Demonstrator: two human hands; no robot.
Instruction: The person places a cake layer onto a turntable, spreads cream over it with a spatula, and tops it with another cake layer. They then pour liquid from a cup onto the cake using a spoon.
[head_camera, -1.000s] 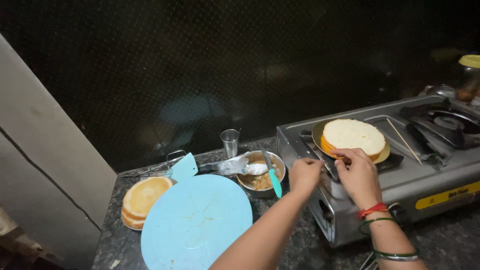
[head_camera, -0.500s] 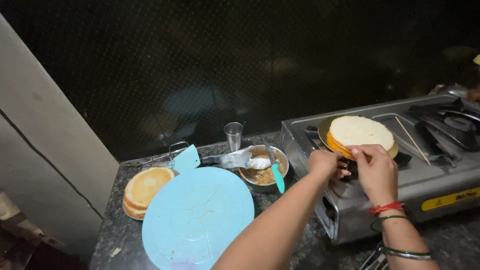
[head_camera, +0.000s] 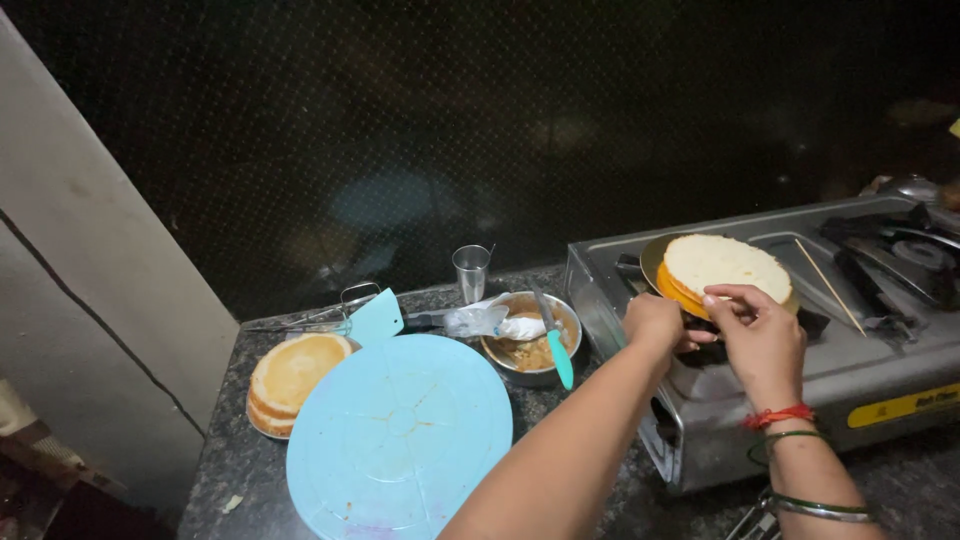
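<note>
Fingers of right hand (head_camera: 762, 340) pinched shut on near edge of pale cake layer (head_camera: 727, 266), thumb on top; left hand (head_camera: 655, 322) closed under golden board (head_camera: 668, 290) rim just beside. Cake sitting above both grips, on steel stove (head_camera: 850, 370). Left of grips: steel bowl (head_camera: 528, 345), teal knife (head_camera: 556, 350), blue turntable (head_camera: 400, 435)
</note>
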